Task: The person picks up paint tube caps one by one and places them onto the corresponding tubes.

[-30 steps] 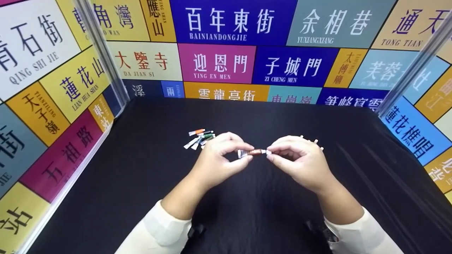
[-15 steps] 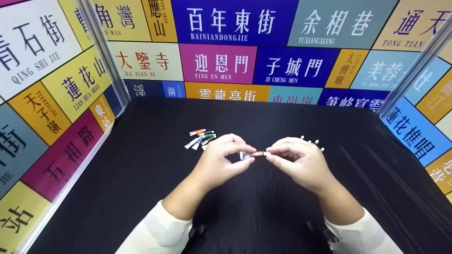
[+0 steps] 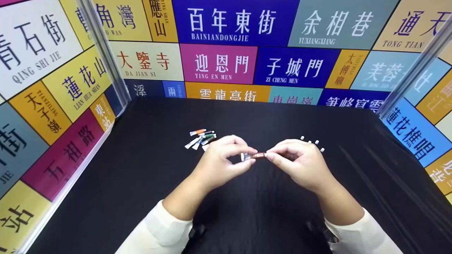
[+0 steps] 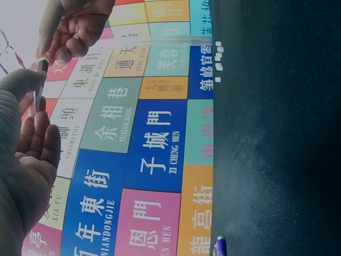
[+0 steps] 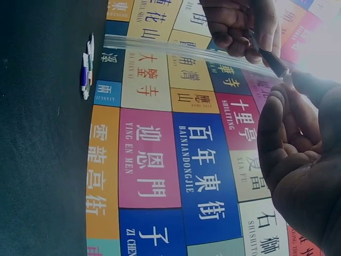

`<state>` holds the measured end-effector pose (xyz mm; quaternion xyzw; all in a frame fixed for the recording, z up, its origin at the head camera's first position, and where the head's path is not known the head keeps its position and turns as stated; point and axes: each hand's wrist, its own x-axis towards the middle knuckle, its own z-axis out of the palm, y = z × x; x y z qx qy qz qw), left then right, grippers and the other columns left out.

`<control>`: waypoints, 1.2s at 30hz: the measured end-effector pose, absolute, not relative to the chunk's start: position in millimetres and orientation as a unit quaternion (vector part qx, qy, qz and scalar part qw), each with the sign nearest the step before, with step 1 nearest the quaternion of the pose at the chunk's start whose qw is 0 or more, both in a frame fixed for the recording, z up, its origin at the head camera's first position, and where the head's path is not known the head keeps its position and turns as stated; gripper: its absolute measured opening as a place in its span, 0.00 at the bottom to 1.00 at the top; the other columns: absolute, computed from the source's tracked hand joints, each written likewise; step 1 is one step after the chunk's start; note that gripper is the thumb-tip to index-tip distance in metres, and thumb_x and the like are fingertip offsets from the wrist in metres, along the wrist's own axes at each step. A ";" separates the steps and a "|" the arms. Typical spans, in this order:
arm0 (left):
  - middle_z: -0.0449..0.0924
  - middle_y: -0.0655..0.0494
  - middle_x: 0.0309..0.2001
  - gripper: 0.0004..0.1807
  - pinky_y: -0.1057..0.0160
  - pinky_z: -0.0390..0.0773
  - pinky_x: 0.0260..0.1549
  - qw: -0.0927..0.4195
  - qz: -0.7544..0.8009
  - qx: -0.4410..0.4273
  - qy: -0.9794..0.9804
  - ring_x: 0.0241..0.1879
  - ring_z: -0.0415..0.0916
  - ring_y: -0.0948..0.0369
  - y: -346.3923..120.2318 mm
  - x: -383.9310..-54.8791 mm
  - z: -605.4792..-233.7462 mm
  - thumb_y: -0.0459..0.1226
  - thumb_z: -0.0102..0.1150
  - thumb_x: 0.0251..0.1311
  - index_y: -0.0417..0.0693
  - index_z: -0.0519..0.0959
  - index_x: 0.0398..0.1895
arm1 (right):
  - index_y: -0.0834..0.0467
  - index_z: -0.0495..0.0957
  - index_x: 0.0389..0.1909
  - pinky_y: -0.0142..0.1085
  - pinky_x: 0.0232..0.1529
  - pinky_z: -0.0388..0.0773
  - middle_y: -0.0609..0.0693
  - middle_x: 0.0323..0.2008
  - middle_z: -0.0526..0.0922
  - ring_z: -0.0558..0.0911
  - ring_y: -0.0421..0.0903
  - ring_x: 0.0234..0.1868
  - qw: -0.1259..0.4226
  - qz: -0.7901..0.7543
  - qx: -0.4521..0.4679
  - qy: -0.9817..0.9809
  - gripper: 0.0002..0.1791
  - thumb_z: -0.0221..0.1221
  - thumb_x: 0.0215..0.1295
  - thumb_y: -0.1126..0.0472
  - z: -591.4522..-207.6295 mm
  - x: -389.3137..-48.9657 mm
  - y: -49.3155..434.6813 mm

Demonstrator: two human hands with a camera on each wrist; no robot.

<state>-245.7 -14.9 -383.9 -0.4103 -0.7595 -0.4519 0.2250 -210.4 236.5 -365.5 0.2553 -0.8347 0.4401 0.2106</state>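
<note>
Held level between the two hands is a small reddish-brown paint tube with a silvery crimped end. My left hand pinches its body close to the crimped end, thumb below and fingers above. My right hand pinches the other end, where a white cap shows between thumb and finger in the right wrist view. Most of the cap is hidden by the fingertips in the head view. In the left wrist view the tube is seen edge-on, raised above the table.
Beyond my left hand lies a loose pile of paint tubes, among them an orange one and a green one. Several small white caps are scattered beyond my right hand. The black cloth-covered table ends at printed sign panels.
Both hands have shifted slightly toward the body, still holding the tube. The right fingertips now cover more of the white cap. The pile and the loose caps have not moved.
</note>
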 end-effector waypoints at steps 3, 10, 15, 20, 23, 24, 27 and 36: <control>0.89 0.59 0.38 0.08 0.69 0.84 0.45 0.226 -0.452 -0.410 -0.759 0.43 0.84 0.64 -14.4 -246.1 -384.8 0.38 0.77 0.62 0.54 0.94 0.44 | 0.46 0.93 0.36 0.25 0.31 0.78 0.41 0.35 0.92 0.82 0.37 0.32 0.210 0.440 0.251 -0.836 0.08 0.74 0.64 0.65 -365.7 -210.6 236.3; 0.89 0.59 0.38 0.08 0.69 0.84 0.45 0.221 -0.447 -0.415 -0.761 0.43 0.83 0.63 -13.5 -245.4 -384.8 0.38 0.77 0.62 0.53 0.94 0.43 | 0.45 0.90 0.26 0.28 0.27 0.74 0.40 0.26 0.85 0.78 0.39 0.26 0.209 0.443 0.242 -0.838 0.10 0.73 0.66 0.62 -366.6 -210.6 235.0; 0.89 0.58 0.37 0.07 0.68 0.84 0.44 0.215 -0.449 -0.414 -0.762 0.42 0.83 0.63 -12.5 -245.3 -385.0 0.38 0.77 0.62 0.53 0.94 0.43 | 0.43 0.87 0.22 0.29 0.27 0.76 0.40 0.23 0.84 0.79 0.39 0.25 0.201 0.446 0.232 -0.841 0.15 0.72 0.69 0.61 -366.9 -211.2 234.8; 0.89 0.58 0.38 0.07 0.68 0.84 0.45 0.216 -0.454 -0.414 -0.759 0.42 0.83 0.63 -12.5 -245.0 -384.4 0.38 0.77 0.62 0.53 0.94 0.43 | 0.45 0.89 0.24 0.28 0.28 0.79 0.41 0.24 0.86 0.82 0.39 0.25 0.196 0.449 0.226 -0.842 0.14 0.69 0.71 0.62 -367.4 -212.2 235.4; 0.89 0.59 0.38 0.08 0.68 0.84 0.45 0.219 -0.456 -0.411 -0.759 0.43 0.83 0.64 -13.1 -245.3 -384.5 0.39 0.77 0.62 0.54 0.94 0.44 | 0.48 0.90 0.26 0.27 0.28 0.79 0.42 0.25 0.86 0.82 0.39 0.25 0.195 0.459 0.230 -0.835 0.13 0.67 0.72 0.64 -367.4 -213.2 237.4; 0.89 0.59 0.38 0.08 0.68 0.84 0.45 0.219 -0.456 -0.410 -0.759 0.43 0.83 0.64 -13.3 -245.6 -384.7 0.39 0.77 0.62 0.54 0.94 0.44 | 0.49 0.90 0.29 0.27 0.29 0.80 0.42 0.27 0.86 0.82 0.39 0.25 0.195 0.469 0.234 -0.829 0.11 0.67 0.71 0.66 -367.1 -213.1 238.2; 0.89 0.60 0.38 0.08 0.68 0.84 0.45 0.218 -0.458 -0.408 -0.759 0.43 0.83 0.65 -13.9 -246.2 -385.1 0.39 0.77 0.62 0.55 0.94 0.44 | 0.58 0.90 0.39 0.26 0.36 0.85 0.46 0.35 0.89 0.87 0.40 0.33 0.195 0.504 0.264 -0.799 0.08 0.67 0.67 0.72 -365.5 -212.4 241.3; 0.90 0.60 0.39 0.08 0.68 0.85 0.45 0.212 -0.460 -0.402 -0.763 0.43 0.83 0.66 -14.9 -246.6 -383.8 0.40 0.77 0.63 0.55 0.94 0.44 | 0.63 0.89 0.49 0.29 0.48 0.86 0.55 0.48 0.89 0.86 0.42 0.50 0.220 0.498 0.357 -0.759 0.24 0.74 0.50 0.81 -360.8 -212.0 244.9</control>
